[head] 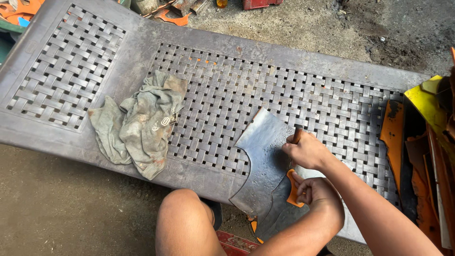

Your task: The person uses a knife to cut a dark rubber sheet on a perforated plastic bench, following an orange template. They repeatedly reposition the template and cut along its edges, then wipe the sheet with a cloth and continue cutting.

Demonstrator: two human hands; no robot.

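Head view: grey sheet piece [263, 156] laid on woven-pattern grey table [142, 42], long axis running from far tip toward near table edge, overhanging beside knee [182, 223]. Small tool with brownish handle [296, 136] gripped in closed right hand [307, 150], set at sheet's right edge. Orange strip [293, 188] pinched by left hand [318, 192], nearer body, just below right hand. Crumpled rag [140, 123] seen well apart to left.

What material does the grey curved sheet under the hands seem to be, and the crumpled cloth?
The grey curved sheet looks like thin metal: dull sheen, sharp cut edges, though stiff plastic is possible. The crumpled cloth looks like worn cotton fabric: soft folds, stains.
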